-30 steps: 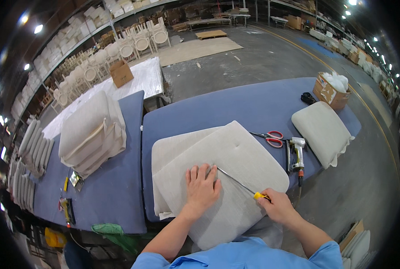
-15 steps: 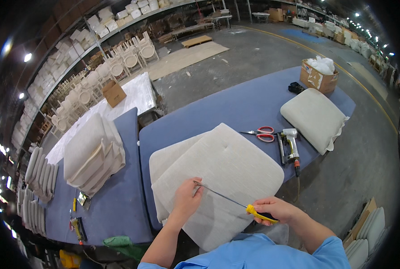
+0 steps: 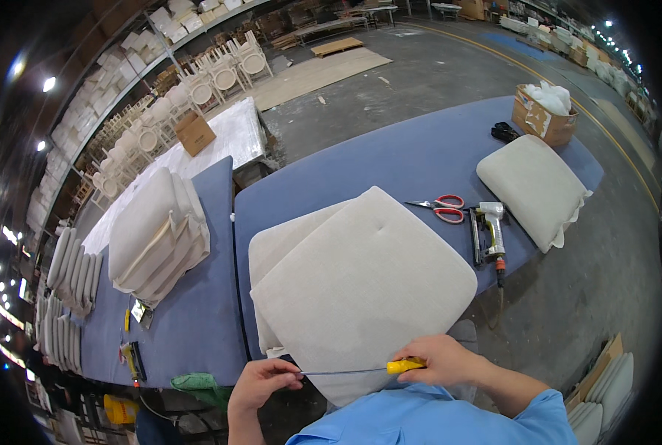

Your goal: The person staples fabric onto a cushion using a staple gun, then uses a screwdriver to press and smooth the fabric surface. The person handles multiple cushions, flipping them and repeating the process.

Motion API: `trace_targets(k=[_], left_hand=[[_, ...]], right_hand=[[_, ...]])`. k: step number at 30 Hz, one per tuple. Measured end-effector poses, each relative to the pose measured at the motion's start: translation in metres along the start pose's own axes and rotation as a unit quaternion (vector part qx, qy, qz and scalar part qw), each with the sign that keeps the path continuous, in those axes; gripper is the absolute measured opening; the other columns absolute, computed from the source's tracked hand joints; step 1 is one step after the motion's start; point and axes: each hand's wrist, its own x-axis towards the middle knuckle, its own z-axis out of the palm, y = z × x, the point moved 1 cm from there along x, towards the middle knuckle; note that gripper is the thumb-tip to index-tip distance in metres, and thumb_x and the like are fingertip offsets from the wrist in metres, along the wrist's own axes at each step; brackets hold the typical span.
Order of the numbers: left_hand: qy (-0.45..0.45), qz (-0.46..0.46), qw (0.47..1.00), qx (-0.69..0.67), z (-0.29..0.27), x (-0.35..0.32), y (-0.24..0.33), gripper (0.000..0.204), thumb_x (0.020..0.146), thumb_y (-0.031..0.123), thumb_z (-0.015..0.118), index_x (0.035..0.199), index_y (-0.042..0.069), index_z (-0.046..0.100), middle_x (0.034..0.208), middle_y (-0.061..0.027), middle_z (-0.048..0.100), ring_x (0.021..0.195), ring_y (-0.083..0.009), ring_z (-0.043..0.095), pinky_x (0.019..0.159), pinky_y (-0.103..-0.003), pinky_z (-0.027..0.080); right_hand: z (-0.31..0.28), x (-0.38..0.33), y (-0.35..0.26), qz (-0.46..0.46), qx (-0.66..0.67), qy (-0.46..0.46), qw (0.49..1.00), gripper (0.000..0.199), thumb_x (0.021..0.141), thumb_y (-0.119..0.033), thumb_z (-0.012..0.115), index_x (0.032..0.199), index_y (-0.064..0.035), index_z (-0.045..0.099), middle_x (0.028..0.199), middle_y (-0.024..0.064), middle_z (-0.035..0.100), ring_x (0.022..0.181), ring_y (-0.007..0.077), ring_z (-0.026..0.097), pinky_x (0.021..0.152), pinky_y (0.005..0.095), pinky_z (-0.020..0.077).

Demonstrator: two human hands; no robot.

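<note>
Yellow shows at the right hand (image 3: 438,360), whose fingers are wrapped round the handle of a screwdriver (image 3: 393,367); its thin shaft runs across to the left hand (image 3: 264,382), whose fingertips bunch at the far end, though I can't tell from where I stand whether they pinch it. I'd judge it light and stiff, smooth along the metal, so the handle is the place to grip, minding the tip. Just beyond both hands spreads a pale cushion (image 3: 372,278), likely soft and light, best lifted by opposite edges. Ahead of the right hand, past the cushion, lie scissors (image 3: 433,205) and a stapler (image 3: 493,231).
</note>
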Motion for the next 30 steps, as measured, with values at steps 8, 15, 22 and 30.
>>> trace_targets(k=[8, 15, 22, 30], left_hand=[[0.081, -0.11, 0.927, 0.348, -0.039, -0.04, -0.044, 0.017, 0.099, 0.013, 0.076, 0.11, 0.0, 0.081, 0.099, -0.0127, 0.081, 0.09, -0.0242, 0.079, 0.084, -0.038, 0.062], [0.251, 0.266, 0.833, 0.416, 0.017, 0.045, 0.048, 0.016, 0.095, 0.012, 0.076, 0.104, 0.0, 0.079, 0.122, -0.0202, 0.077, 0.115, -0.0404, 0.073, 0.1, -0.048, 0.057], [0.085, 0.37, 0.776, 0.503, 0.132, 0.2, 0.078, 0.039, 0.105, 0.026, 0.068, 0.138, 0.006, 0.07, 0.159, -0.0181, 0.056, 0.151, -0.0448, 0.046, 0.126, -0.058, 0.033], [0.083, 0.29, 0.753, 0.584, 0.159, 0.246, 0.059, 0.058, 0.113, 0.046, 0.045, 0.164, 0.018, 0.051, 0.175, -0.0183, 0.034, 0.166, -0.0448, 0.02, 0.135, -0.065, 0.011]], right_hand=[[-0.01, -0.026, 0.019, 0.056, -0.111, 0.137, 0.983, 0.043, 0.093, -0.04, 0.083, 0.121, -0.0082, 0.073, 0.106, 0.0135, 0.075, 0.099, 0.0351, 0.074, 0.084, 0.046, 0.0585], [-0.049, -0.041, 0.027, 0.255, -0.169, 0.246, 0.92, 0.039, 0.1, -0.032, 0.077, 0.126, -0.003, 0.069, 0.101, 0.0239, 0.076, 0.095, 0.0415, 0.076, 0.084, 0.0476, 0.0583], [-0.071, -0.03, 0.032, 0.193, -0.085, 0.293, 0.932, 0.038, 0.102, -0.025, 0.072, 0.131, -0.002, 0.067, 0.105, 0.0233, 0.077, 0.098, 0.0404, 0.076, 0.085, 0.0448, 0.0576], [-0.1, -0.012, 0.017, 0.25, -0.092, 0.253, 0.93, 0.037, 0.102, -0.021, 0.07, 0.135, -0.0044, 0.068, 0.122, 0.0222, 0.075, 0.108, 0.0385, 0.073, 0.097, 0.0417, 0.056]])
